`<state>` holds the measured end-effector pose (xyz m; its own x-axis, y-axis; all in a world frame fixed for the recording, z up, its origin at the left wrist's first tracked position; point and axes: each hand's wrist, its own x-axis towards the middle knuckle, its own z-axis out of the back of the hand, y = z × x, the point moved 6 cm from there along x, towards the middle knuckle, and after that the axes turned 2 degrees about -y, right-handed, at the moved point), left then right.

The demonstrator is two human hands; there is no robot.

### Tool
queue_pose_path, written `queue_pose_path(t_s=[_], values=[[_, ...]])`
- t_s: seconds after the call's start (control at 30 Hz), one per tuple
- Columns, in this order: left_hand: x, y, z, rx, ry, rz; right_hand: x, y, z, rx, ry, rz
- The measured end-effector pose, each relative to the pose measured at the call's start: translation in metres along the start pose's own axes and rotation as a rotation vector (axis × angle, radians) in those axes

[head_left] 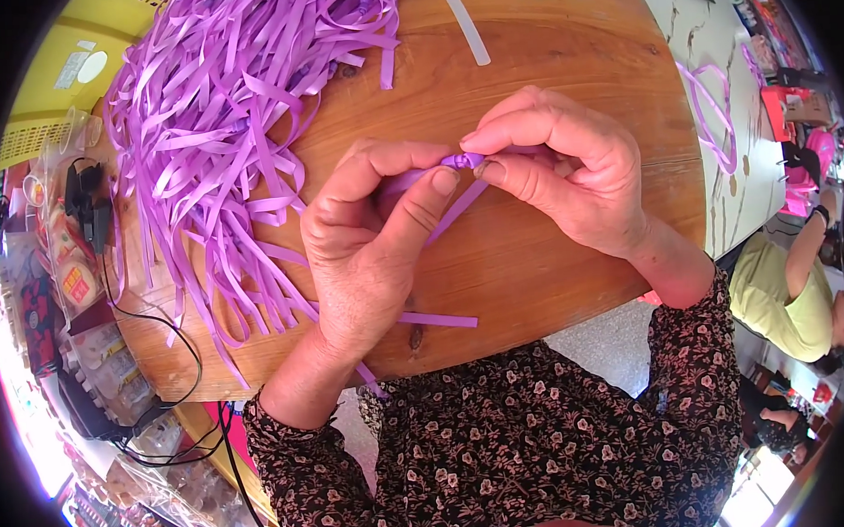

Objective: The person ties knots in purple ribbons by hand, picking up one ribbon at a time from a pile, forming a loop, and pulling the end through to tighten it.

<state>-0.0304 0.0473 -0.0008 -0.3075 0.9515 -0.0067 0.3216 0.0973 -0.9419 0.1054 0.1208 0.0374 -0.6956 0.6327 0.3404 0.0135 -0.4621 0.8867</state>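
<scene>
Between my two hands, above the wooden table, a purple ribbon (pixel 457 209) is gathered into a small knot-like bunch (pixel 462 161). My left hand (pixel 365 233) pinches the bunch's left side between thumb and forefinger. From the other side, the thumb and forefinger of my right hand (pixel 563 170) pinch it too, the fingertips of both hands almost meeting. Lengths of ribbon run behind my fingers, and one tail hangs down between the hands. Just left of my left hand lies a big heap of purple ribbons (pixel 203 122), some trailing toward the table's near edge.
The wooden table (pixel 553 277) has a pale strip (pixel 465 25) on its far part. A white marbled surface (pixel 749 192) at the right holds a loose purple ribbon loop (pixel 723 146). Left are a yellow crate (pixel 41 137), packaged goods and a black cable (pixel 188 341). Other people sit far right.
</scene>
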Motion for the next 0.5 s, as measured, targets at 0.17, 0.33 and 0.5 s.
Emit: queue_pose_path(t_s=[0.17,0.33,0.5], values=[[-0.0007,-0.0081,-0.0025,0.155,0.02,-0.099,0.0004,0.0074,0.0009,-0.058,-0.032,0.068],[-0.0012,-0.0074,-0.0008,0.155,0.001,-0.129,0.0009,0.0114,0.0017,-0.134,-0.05,0.13],[-0.0005,-0.0073,0.0007,0.197,-0.015,-0.132,0.0019,0.0117,0.0014,-0.167,-0.059,0.133]])
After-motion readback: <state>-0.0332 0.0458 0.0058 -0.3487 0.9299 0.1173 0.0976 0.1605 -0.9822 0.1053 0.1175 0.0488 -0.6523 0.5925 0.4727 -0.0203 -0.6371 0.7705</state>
